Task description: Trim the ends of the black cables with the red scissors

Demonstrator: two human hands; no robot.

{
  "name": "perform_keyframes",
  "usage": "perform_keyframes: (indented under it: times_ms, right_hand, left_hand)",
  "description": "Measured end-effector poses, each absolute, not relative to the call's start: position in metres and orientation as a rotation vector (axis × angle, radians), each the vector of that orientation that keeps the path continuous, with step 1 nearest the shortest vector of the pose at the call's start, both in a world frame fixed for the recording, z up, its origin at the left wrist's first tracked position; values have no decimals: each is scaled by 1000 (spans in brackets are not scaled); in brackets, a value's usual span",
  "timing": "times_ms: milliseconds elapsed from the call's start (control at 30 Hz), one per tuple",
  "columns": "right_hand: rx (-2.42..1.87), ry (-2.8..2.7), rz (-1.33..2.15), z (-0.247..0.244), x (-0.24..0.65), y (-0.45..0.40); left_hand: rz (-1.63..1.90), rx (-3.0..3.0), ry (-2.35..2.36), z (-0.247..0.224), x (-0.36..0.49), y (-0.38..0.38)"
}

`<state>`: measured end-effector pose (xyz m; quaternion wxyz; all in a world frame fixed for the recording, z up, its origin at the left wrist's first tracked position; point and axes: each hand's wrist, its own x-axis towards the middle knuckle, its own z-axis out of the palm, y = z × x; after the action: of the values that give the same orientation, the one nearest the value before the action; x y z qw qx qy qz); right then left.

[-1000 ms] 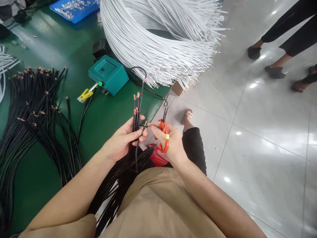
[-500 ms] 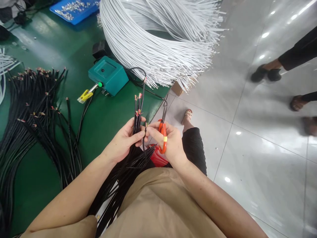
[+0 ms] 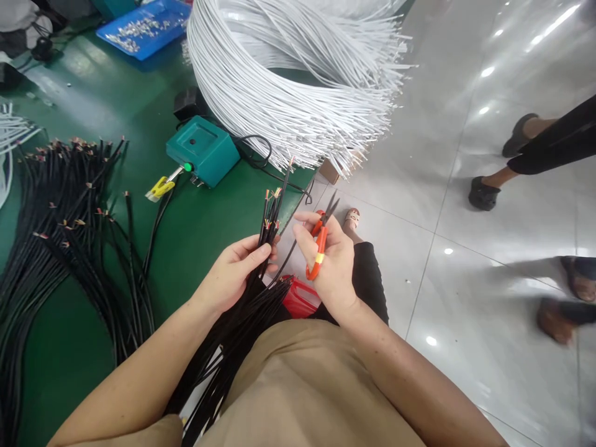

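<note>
Cables [image 3: 269, 228] in left hand [image 3: 239, 270] (right hand [image 3: 336, 261]: scissors [image 3: 321, 241], seemingly finger-looped).

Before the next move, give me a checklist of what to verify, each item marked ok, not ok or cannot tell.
1. Left hand grips the black cables: ok, thumb and fingers close on the bundle.
2. Right hand holds the orange-handled scissors: ok.
3. Blades apart from the left hand and its cables: ok, they point up and away.
4. Held cable ends level: not ok, one stands well above the others.
5. Fine colored wires at those ends undamaged: cannot tell, too small.
6. Teal box clear of both hands: ok, it stands beyond them on the green table.
</note>
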<state>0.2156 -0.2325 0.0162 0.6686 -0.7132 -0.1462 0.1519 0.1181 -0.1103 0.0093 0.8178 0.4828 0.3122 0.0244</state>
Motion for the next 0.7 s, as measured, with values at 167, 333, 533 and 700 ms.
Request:
perform_keyframes:
  times_ms: [167,333,533,700]
  right_hand:
    - [-1594,-354,506,24,218,-230]
    - [-1568,-339,626,26,214,-231]
    - [-1341,-322,759,24,208,-229]
    - [-1306,-171,762,26,210,-229]
  left_hand:
    - [74,1046,625,8,119,-110]
    - [191,1102,588,4,119,-106]
    - [165,1149,478,4,118,-107]
    - [107,1143,429,6,117,-108]
